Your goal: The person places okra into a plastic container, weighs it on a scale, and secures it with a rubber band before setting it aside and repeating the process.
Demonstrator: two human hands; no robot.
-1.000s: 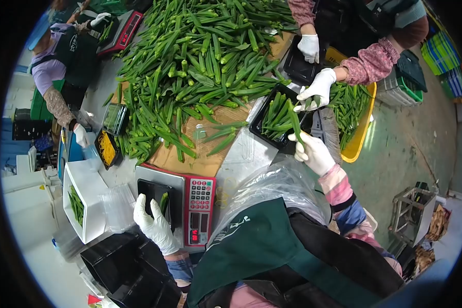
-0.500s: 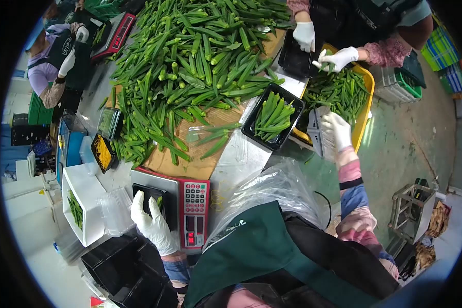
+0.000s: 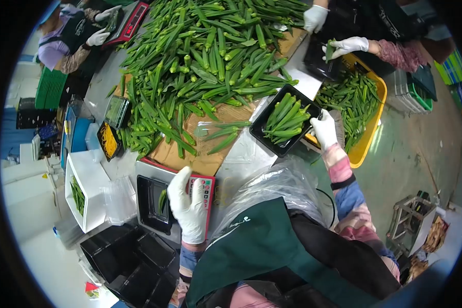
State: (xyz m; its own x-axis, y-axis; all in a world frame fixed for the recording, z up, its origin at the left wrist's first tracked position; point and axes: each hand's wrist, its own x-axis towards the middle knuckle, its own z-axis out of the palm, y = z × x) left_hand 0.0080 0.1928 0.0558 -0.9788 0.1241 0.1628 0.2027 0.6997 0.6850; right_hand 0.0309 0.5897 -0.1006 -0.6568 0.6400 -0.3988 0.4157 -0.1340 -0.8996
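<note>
A black tray (image 3: 154,218) holding a little okra rests on the red-and-silver scale (image 3: 210,186). My left hand (image 3: 190,213), in a white glove, hovers over the scale's keypad just right of that tray, its fingers apart and holding nothing. At the table's right edge sits a second black tray (image 3: 279,146), filled with a bunch of okra (image 3: 287,119). The gloved fingers of my right hand (image 3: 324,132) are closed on this tray's right rim. Beyond them stands a yellow basket (image 3: 379,102) with loose okra inside.
A large okra heap (image 3: 205,56) covers the table's far part. To the left are a white bin (image 3: 90,210), clear lids (image 3: 119,200), rubber bands (image 3: 108,141) and stacked black trays (image 3: 118,256). A co-worker's gloved hand (image 3: 350,46) holds okra at upper right; another person works upper left.
My left hand has moved right, off the tray on the scale. My right hand has come left from the yellow basket to the filled tray's rim. The camera view has shifted slightly.
</note>
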